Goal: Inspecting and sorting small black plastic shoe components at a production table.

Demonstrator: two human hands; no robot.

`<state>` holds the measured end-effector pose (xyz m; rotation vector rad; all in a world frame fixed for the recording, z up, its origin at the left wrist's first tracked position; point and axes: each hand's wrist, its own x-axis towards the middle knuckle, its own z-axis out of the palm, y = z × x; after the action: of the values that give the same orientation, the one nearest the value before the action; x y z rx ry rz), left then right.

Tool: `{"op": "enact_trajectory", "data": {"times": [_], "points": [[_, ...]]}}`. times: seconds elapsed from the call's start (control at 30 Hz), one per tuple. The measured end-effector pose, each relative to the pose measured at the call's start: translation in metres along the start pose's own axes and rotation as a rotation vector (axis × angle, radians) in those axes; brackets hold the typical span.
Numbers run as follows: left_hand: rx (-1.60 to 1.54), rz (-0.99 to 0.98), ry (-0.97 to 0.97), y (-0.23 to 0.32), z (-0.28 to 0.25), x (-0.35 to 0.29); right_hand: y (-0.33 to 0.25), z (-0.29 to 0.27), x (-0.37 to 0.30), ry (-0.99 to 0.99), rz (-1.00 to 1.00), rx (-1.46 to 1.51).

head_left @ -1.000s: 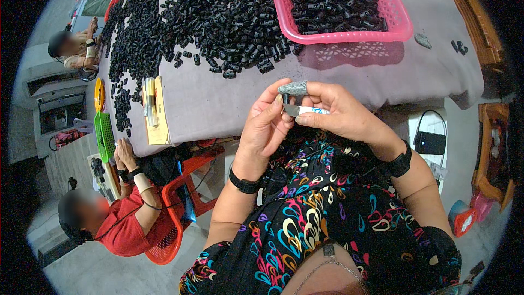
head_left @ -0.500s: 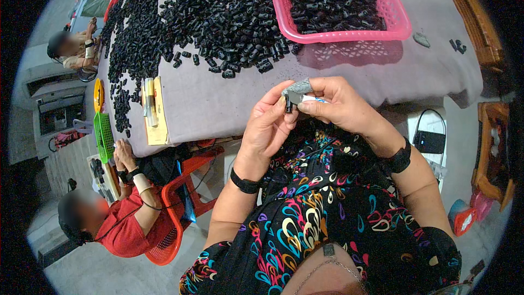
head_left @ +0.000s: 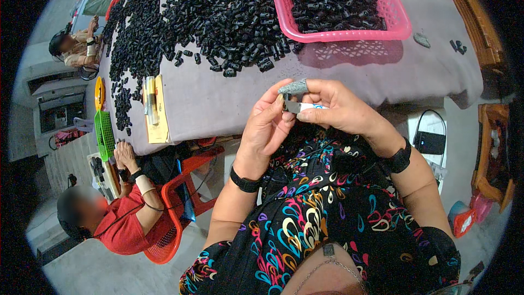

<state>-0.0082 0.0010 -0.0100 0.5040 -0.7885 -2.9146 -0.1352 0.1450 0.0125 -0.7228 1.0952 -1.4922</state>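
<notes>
In front of my body, just off the near edge of the cloth, my two hands are close together. My left hand (head_left: 262, 128) pinches a small black plastic piece (head_left: 287, 98) between thumb and fingers; most of it is hidden. My right hand (head_left: 344, 110) is closed round a short blade (head_left: 293, 106) with a white wrapped grip (head_left: 311, 109). The blade lies against or right beside the black piece; I cannot tell if it touches. A grey ribbed finger cover (head_left: 295, 87) sits on my right index finger, which reaches over the piece.
A heap of black plastic pieces (head_left: 234, 27) spreads over the grey cloth (head_left: 213, 104). More fill a pink basket (head_left: 344, 36). Yellow paper (head_left: 159, 131) with pens lies left. A red-sleeved person (head_left: 128, 224) sits on a red chair (head_left: 176, 226); other people sit farther off.
The blade has turned and dropped lower, from beside the top of the black piece to across its lower part. My right thumb has shifted slightly. The hands stay in nearly the same place.
</notes>
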Motion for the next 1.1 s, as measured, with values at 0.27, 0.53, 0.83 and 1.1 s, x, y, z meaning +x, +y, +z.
{"op": "enact_trajectory", "data": {"times": [0.27, 0.53, 0.83, 1.1], "points": [[-0.044, -0.014, -0.040, 0.002, 0.001, 0.000, 0.004, -0.001, 0.001, 0.002, -0.023, -0.031], [0.014, -0.016, -0.006, 0.002, 0.001, 0.001, 0.000, 0.002, 0.003, 0.041, -0.051, 0.043], [0.250, 0.017, 0.094, 0.034, 0.031, 0.022, 0.004, -0.022, 0.001, 0.363, -0.166, -0.037], [0.555, 0.131, -0.092, 0.049, 0.103, 0.062, 0.004, -0.022, 0.004, 0.378, -0.250, -0.203]]}}
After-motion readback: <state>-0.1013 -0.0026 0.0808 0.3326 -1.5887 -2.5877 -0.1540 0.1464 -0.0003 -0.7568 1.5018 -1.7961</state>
